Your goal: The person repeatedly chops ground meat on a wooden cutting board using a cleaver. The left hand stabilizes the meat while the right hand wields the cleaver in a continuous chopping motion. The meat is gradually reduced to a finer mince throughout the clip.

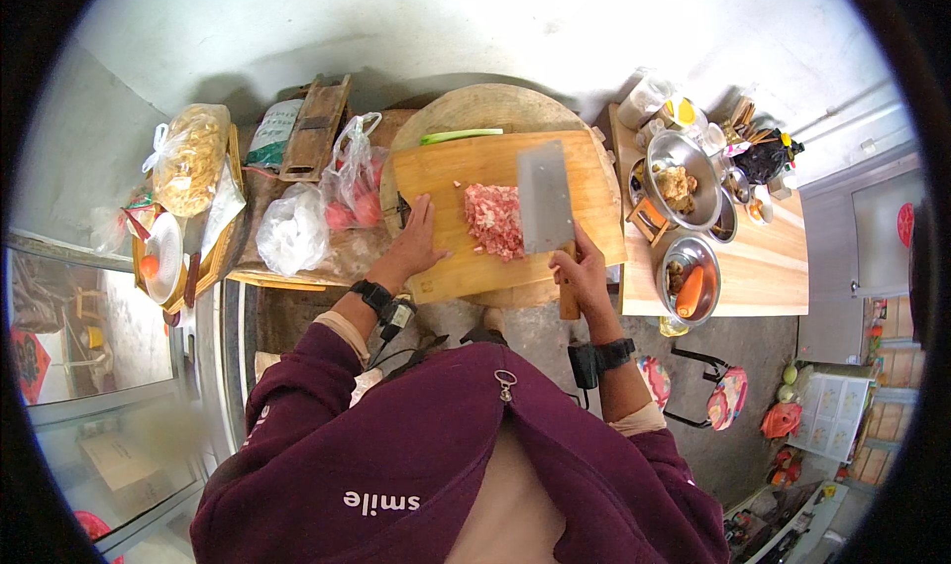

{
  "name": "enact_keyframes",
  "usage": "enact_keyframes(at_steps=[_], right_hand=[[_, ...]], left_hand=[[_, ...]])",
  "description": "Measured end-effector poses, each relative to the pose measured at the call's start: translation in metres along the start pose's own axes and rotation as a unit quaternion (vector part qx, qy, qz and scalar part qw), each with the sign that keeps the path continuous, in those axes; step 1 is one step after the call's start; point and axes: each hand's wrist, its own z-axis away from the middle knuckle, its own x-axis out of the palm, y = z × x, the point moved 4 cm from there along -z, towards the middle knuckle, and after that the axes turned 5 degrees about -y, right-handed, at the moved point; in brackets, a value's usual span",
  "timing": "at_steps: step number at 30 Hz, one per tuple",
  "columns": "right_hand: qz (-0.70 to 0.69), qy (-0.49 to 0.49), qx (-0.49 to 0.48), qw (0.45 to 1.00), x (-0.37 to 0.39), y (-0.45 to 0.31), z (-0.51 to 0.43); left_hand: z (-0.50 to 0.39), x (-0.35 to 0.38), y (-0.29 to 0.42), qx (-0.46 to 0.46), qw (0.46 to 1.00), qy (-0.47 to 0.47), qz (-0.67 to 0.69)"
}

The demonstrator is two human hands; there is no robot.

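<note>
A heap of chopped raw meat [492, 218] lies in the middle of a wooden cutting board [446, 282]. My right hand [583, 270] grips the wooden handle of a cleaver [544, 196], whose broad blade lies over the right side of the heap and hides part of it. At the board's left edge rests my left hand [417, 241], its thumb spread from the fingers and nothing in its grasp. Behind the board, a piece of green onion [462, 137] lies on the round wooden tabletop [483, 102].
On the right table [765, 267] stand a steel bowl [689, 308] with a carrot [690, 291] and a larger steel bowl [657, 148] with food. To the left are plastic bags [293, 230], a wooden slicer [318, 129] and a basket [215, 256].
</note>
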Motion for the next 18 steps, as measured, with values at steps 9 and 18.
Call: enact_keyframes(at_steps=[9, 18], right_hand=[[0.185, -0.045, -0.130, 0.973, 0.114, 0.018, -0.030], [0.175, 0.051, -0.051, 0.982, 0.105, 0.034, -0.021]], left_hand=[[0.000, -0.004, 0.002, -0.008, 1.000, 0.002, 0.013], [-0.002, -0.004, 0.002, -0.011, 1.000, 0.000, 0.018]])
